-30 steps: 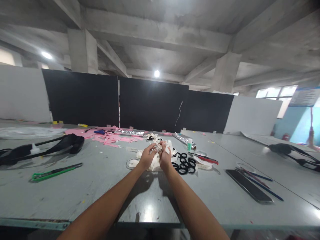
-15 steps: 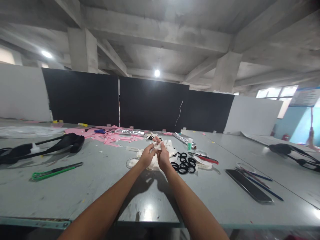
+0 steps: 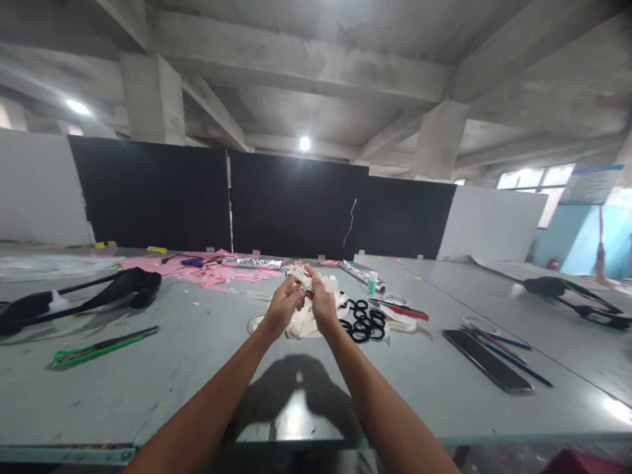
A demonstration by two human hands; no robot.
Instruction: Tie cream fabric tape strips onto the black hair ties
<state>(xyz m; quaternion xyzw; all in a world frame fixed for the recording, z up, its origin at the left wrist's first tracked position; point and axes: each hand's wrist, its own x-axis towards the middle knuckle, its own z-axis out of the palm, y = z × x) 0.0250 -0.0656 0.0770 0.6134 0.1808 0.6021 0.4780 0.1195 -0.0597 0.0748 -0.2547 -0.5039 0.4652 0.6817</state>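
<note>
In the head view my left hand (image 3: 285,301) and my right hand (image 3: 322,305) meet over the middle of the table, fingers bent inward. Between their fingertips they pinch a crumpled cream-white piece (image 3: 302,274), soft-looking, partly covered by the fingers; its exact kind is unclear. Below and behind the hands lies a pile of similar cream-white pieces (image 3: 302,326). Right beside my right hand several black rings (image 3: 363,324) are heaped together. A pale loop (image 3: 255,322) lies just left of the pile.
A green-handled cutter (image 3: 101,349) and black straps (image 3: 133,286) lie at left. Pink scraps (image 3: 210,273) and foil (image 3: 254,263) are behind. Right are a green-white bottle (image 3: 372,283), a red-handled tool (image 3: 407,312), a dark flat slab (image 3: 486,362) and pens (image 3: 518,359). Dark panels (image 3: 296,204) border the back.
My hands have drawn slightly apart, and the left wrist has shifted left. More of the cream-white piece now shows above the fingers. The view has turned slightly to the right.
</note>
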